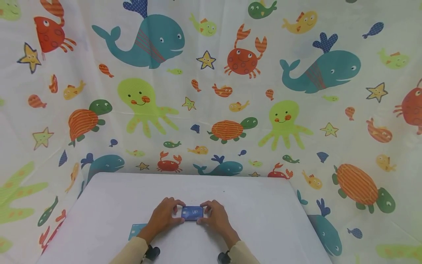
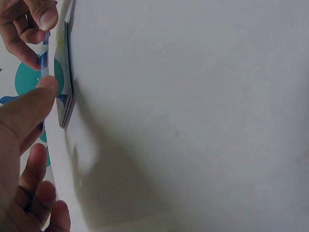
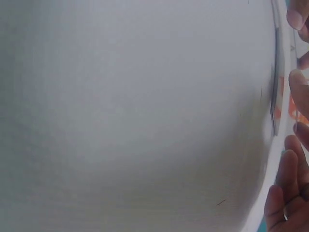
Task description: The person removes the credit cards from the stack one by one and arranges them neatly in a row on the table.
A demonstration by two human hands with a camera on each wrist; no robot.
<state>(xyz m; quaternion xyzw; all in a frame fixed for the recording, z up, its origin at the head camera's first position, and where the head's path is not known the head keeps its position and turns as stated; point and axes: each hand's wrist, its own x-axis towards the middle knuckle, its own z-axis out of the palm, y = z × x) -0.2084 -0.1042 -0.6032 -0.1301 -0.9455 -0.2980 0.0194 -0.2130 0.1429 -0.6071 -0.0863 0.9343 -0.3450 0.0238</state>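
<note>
A dark blue card point(image 1: 192, 213) printed "VIP" is held level by its two short ends, between both hands. My left hand point(image 1: 166, 216) pinches its left end, thumb at the near corner and fingers at the far one. At the opposite end, my right hand point(image 1: 215, 218) grips it the same way. The left wrist view shows this card nearly edge-on, above a thin flat stack point(image 2: 64, 99) lying on the table. The same stack point(image 3: 276, 82) appears as a dark line in the right wrist view. A light blue card point(image 1: 136, 230) lies partly hidden behind the left forearm.
The white table point(image 1: 263, 220) extends around both hands, its far edge close to a hanging cloth point(image 1: 204, 106) printed with sea animals. Dark wrist straps point(image 1: 152, 253) sit at both beige cuffs.
</note>
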